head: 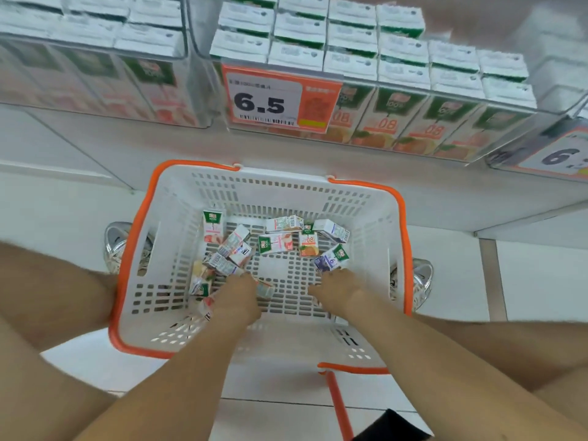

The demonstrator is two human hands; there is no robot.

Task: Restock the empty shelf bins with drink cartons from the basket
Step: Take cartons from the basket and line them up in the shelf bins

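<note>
Left hand (237, 297) and right hand (339, 289) were inside the basket (178, 198), grip impossible to tell. Each carton (276, 243) seemed light and stiff, best pinched across flat sides.

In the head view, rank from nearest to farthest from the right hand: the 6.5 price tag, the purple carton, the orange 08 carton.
1. The purple carton, just beyond the right hand.
2. The orange 08 carton, farther in, slightly left.
3. The 6.5 price tag, up past the basket.
</note>
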